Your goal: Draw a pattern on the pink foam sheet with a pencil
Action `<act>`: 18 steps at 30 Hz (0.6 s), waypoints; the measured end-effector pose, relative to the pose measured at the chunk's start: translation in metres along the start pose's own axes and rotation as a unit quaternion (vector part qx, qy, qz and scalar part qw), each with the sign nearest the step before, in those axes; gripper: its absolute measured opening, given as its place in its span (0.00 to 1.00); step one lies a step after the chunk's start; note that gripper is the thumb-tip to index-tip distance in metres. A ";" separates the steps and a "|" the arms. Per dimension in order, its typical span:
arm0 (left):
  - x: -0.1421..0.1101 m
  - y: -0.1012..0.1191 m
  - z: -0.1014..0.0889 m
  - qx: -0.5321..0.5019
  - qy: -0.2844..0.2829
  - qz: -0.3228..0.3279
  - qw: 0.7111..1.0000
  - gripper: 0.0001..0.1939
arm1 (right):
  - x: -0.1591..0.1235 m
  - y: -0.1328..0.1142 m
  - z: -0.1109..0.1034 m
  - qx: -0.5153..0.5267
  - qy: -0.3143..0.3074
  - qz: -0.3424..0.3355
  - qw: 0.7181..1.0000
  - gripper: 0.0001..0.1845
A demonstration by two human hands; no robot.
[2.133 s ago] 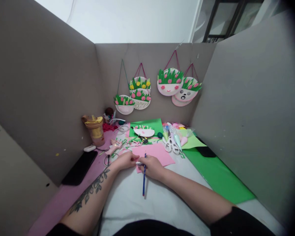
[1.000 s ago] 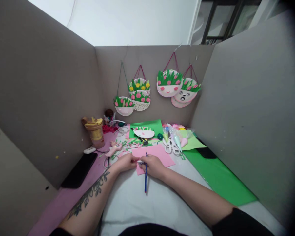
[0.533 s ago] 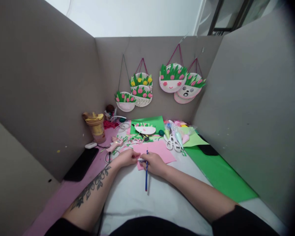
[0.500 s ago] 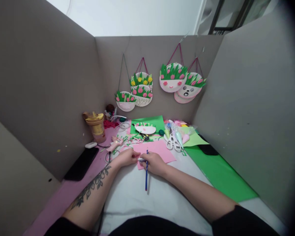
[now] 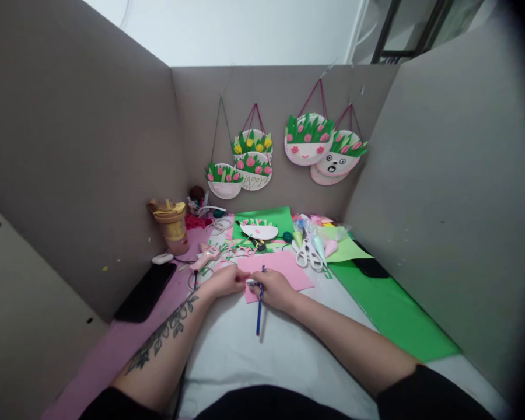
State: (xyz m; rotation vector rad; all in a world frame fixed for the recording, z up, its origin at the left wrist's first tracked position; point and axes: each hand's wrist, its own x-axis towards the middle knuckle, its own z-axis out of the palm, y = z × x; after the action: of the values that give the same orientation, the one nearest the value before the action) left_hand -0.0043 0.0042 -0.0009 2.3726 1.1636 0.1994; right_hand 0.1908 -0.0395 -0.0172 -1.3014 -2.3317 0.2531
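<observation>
A pink craft sheet (image 5: pixel 295 268) lies on the white table cover in front of me. My left hand (image 5: pixel 230 280) is at its left edge, fingers closed together on the sheet. My right hand (image 5: pixel 275 287) rests over the sheet's near part, closed around a blue pencil (image 5: pixel 259 315) that points down toward me. A small white piece (image 5: pixel 250 282) shows at the right fingertips, too small to name. The two hands' fingertips are close together, and the fingers hide part of the sheet's near corner.
Past the sheet lie a decorated half plate (image 5: pixel 259 231), white scissors (image 5: pixel 307 255) and a pink glue gun (image 5: pixel 206 256) among green scraps. A cup (image 5: pixel 175 230) and a black phone (image 5: pixel 145 291) stand left. Green sheets (image 5: pixel 394 309) lie right. Plate baskets (image 5: pixel 308 153) hang on the partition.
The pencil's near end has swung slightly to the left and up. Both hands stay in nearly the same place.
</observation>
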 end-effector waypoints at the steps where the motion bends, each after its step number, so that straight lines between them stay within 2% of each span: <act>1: 0.000 0.000 0.000 -0.003 0.000 0.005 1.000 0.18 | 0.000 0.000 0.000 0.006 -0.003 -0.006 1.000 0.09; 7: 0.000 -0.003 0.001 -0.003 0.006 0.007 1.000 0.17 | 0.002 -0.002 -0.001 0.008 0.000 0.003 1.000 0.10; 18: 0.001 -0.004 0.001 -0.010 -0.003 0.022 1.000 0.15 | 0.003 -0.005 0.001 0.001 -0.009 -0.021 1.000 0.12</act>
State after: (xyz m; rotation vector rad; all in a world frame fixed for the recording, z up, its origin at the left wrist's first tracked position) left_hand -0.0060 0.0068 -0.0035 2.3810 1.1025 0.2163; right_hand 0.1852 -0.0395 -0.0151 -1.2527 -2.3703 0.2546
